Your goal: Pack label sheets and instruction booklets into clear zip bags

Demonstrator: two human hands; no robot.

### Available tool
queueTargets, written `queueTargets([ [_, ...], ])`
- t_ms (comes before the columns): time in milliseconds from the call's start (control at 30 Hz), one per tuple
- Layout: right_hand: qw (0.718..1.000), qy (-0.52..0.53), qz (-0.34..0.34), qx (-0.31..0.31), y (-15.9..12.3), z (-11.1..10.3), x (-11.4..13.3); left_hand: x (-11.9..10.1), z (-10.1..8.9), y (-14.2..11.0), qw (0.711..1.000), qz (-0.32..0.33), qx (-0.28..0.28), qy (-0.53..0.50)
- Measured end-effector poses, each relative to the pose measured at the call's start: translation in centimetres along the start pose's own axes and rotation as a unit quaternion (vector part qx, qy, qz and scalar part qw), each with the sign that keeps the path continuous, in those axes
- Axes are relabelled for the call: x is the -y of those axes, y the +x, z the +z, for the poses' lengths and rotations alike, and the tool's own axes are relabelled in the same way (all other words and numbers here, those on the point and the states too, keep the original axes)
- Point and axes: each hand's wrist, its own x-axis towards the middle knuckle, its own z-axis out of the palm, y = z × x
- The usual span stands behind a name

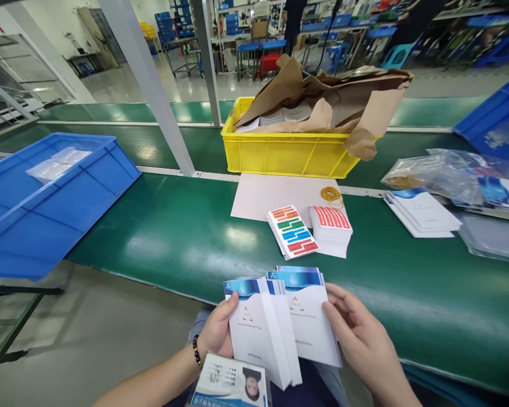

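Observation:
My left hand (220, 328) is closed round a stack of white booklets (254, 328) with a blue wavy top band, its thumb lying on the front cover. The stack is fanned a little, so white edges show along its right side. My right hand (360, 333) pinches the right edge of a second group of the same booklets (311, 322), which partly overlaps behind the first. Beyond them on the green work surface lie a stack of sheets with coloured labels (292, 230) and a thick stack of cards with red print (331, 229).
A yellow crate (288, 155) with brown paper stands behind a white sheet (250, 198) and yellow rubber bands (331, 195). A blue crate (59, 209) is at left. More booklets (424, 212) and plastic bags (436, 175) lie right. A badge (231, 384) hangs below my hands.

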Motion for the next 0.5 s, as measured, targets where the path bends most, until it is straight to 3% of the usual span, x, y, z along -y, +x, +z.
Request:
queueTargets([
  [67,0.996,-0.066,-0.041,-0.048,0.3,0.0,-0.6,0.1,0.2,0.0,0.999,0.027,-0.024,0.013],
  [100,0.994,-0.078,-0.065,-0.044,0.1,0.2,-0.6,0.1,0.4,0.0,0.998,0.043,-0.034,0.021],
  [133,0.994,-0.069,-0.084,-0.009,-0.1,0.4,-0.3,0.2,0.5,0.0,0.997,0.056,-0.041,0.028],
  [233,0.981,0.02,-0.087,0.173,-1.4,1.7,1.4,0.4,0.7,0.1,0.995,0.077,-0.045,0.043],
  [300,0.97,0.053,-0.068,0.228,-2.0,2.5,2.4,0.5,0.5,0.2,0.995,0.084,-0.043,0.043],
  [500,0.983,0.053,-0.066,0.164,-2.0,3.5,2.6,0.6,-0.1,0.1,0.995,0.089,-0.027,0.04],
])
